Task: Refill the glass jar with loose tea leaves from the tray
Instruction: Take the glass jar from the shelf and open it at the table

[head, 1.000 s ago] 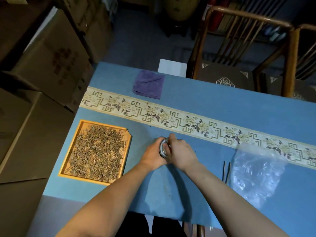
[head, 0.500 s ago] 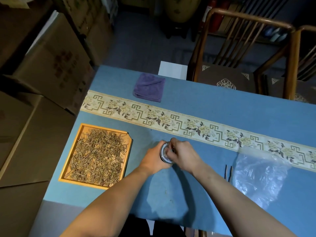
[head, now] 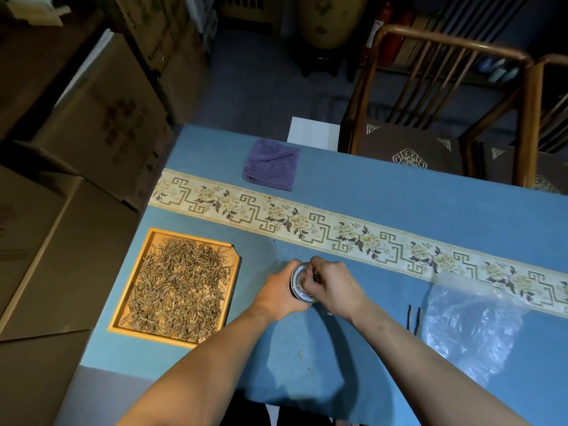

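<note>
Glass jar (head: 299, 284) stands upright on the blue tablecloth (head: 368, 192), near the front middle of the table, gripped between both hands. The left hand (head: 278, 292) wraps around the jar's left side, fingers curled round the glass, with the forearm running back and down to the lower left edge of the view. The right hand (head: 333, 285) comes in from the right, knuckles up, its fingers bent over the jar's mouth; the fingertips seem to pinch something at the rim, though what they hold is too small and hidden to tell. The right forearm stretches away to the lower right corner, so the two arms form a V that meets at the jar.

Left of the jar, apart from it, lies the wooden tray (head: 147, 238), covered with loose tea leaves (head: 179, 290). Right of the right wrist lie two thin dark sticks (head: 413, 316) side by side, just beside a crumpled clear plastic bag (head: 470, 327). A patterned cream band (head: 307, 224) runs across the cloth beyond the hands, and a folded purple cloth (head: 272, 164) sits near the far edge. Wooden chairs (head: 445, 96) stand behind the table, cardboard boxes (head: 101, 118) to its left.
</note>
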